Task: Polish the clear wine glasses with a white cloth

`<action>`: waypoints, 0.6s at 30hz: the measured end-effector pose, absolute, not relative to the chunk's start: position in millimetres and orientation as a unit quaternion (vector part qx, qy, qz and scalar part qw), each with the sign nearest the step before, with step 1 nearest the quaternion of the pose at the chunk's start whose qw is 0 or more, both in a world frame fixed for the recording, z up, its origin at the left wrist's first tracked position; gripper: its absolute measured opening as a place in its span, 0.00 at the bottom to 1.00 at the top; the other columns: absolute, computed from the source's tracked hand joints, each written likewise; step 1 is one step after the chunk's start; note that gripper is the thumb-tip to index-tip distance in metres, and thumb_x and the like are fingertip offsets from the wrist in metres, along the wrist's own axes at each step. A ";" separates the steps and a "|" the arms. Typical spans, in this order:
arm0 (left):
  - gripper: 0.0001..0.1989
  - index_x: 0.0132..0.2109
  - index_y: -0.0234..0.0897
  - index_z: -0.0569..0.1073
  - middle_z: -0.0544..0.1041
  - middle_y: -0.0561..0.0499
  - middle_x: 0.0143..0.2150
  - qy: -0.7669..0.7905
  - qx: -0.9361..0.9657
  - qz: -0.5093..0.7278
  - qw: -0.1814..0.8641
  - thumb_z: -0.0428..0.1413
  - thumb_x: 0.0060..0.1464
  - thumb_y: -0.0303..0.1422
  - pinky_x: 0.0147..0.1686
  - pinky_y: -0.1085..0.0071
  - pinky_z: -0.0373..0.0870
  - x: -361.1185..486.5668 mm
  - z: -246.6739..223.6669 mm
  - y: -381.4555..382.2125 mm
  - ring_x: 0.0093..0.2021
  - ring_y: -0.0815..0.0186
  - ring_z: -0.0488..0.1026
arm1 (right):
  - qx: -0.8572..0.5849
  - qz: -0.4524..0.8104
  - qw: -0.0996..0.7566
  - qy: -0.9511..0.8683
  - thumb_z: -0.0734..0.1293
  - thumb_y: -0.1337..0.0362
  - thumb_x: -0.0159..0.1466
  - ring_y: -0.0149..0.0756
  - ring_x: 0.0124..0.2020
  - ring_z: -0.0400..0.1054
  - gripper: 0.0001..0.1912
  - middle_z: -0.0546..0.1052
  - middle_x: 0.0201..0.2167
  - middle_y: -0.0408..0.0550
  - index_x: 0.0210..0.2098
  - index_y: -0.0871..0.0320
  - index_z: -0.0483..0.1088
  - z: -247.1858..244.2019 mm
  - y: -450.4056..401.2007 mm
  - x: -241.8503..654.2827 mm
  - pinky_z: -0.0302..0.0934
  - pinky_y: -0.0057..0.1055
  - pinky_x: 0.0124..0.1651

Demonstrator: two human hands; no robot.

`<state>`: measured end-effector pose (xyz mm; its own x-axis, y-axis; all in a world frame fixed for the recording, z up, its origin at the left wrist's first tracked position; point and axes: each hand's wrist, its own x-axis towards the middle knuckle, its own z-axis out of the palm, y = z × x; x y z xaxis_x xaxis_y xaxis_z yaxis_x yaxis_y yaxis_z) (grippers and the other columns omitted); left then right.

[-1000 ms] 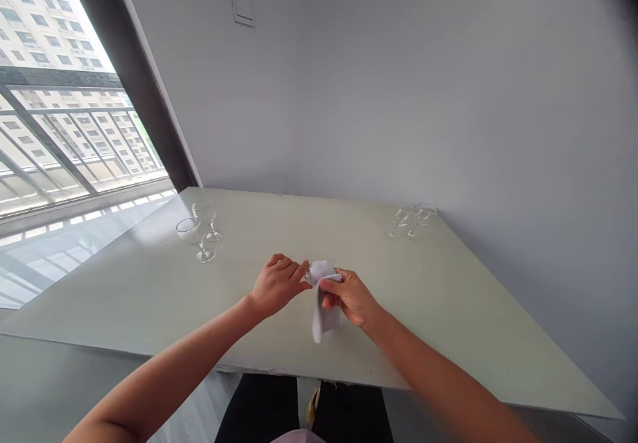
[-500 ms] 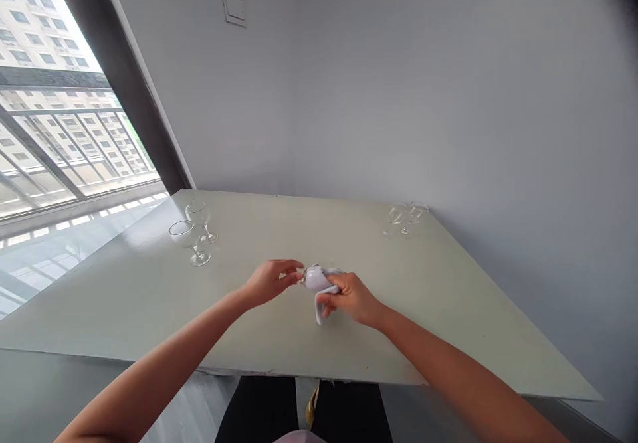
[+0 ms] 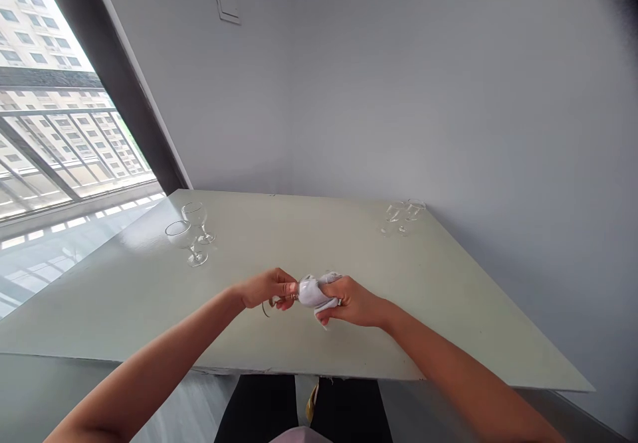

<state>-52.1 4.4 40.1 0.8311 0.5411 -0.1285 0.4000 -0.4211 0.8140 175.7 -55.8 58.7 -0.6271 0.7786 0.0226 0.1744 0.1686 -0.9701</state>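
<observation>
My left hand (image 3: 272,288) is closed around the stem of a stemmed glass, its foot showing below the wrist side of the hand. The glass lies on its side in the air above the table, its bowl (image 3: 310,293) pointing right. My right hand (image 3: 352,302) grips a white cloth (image 3: 329,304) at the bowl's mouth. White cloth shows at the bowl, partly inside it as far as I can see; the fingers hide the rim.
Two stemmed glasses, a nearer one (image 3: 182,236) and a farther one (image 3: 196,215), stand upright on the left of the pale table (image 3: 279,230). More clear glasses (image 3: 399,214) stand near its far right corner. Grey walls (image 3: 423,84) meet behind the table; a window is at left.
My left hand has gone from loose, parted fingers beside the glass to gripping its stem. The glass has tilted onto its side, and my right hand keeps hold of the cloth.
</observation>
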 end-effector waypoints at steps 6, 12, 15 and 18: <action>0.17 0.48 0.40 0.69 0.76 0.47 0.38 0.381 0.884 0.256 0.086 0.47 0.55 0.42 0.44 0.63 0.63 -40.9 40.0 -5.8 0.40 0.63 0.71 | -0.429 0.649 0.405 -0.481 0.70 0.59 0.50 0.29 0.18 0.67 0.13 0.71 0.19 0.40 0.30 0.60 0.69 41.9 -44.8 169.4 0.61 0.27 0.25; 0.15 0.49 0.41 0.68 0.76 0.50 0.34 0.296 0.894 0.302 -0.149 0.53 0.53 0.37 0.53 0.58 0.53 -39.6 39.5 -8.0 0.37 0.65 0.70 | -0.381 0.699 0.476 -0.373 0.69 0.58 0.52 0.22 0.13 0.59 0.13 0.67 0.17 0.36 0.31 0.59 0.66 34.6 -54.2 150.3 0.53 0.22 0.20; 0.15 0.43 0.39 0.71 0.74 0.52 0.27 0.296 0.906 0.298 -0.053 0.53 0.52 0.42 0.44 0.65 0.60 -45.5 40.1 -3.2 0.29 0.68 0.68 | -0.381 0.638 0.400 -0.536 0.66 0.59 0.56 0.27 0.16 0.65 0.12 0.69 0.19 0.38 0.37 0.58 0.67 38.0 -60.1 154.7 0.58 0.25 0.24; 0.17 0.36 0.37 0.72 0.71 0.53 0.23 0.314 0.907 0.251 0.126 0.50 0.52 0.46 0.33 0.71 0.60 -48.2 44.2 -4.0 0.26 0.70 0.64 | -0.352 0.504 0.302 -0.728 0.64 0.65 0.57 0.31 0.25 0.68 0.10 0.72 0.27 0.42 0.39 0.57 0.69 41.5 -54.0 170.0 0.60 0.28 0.32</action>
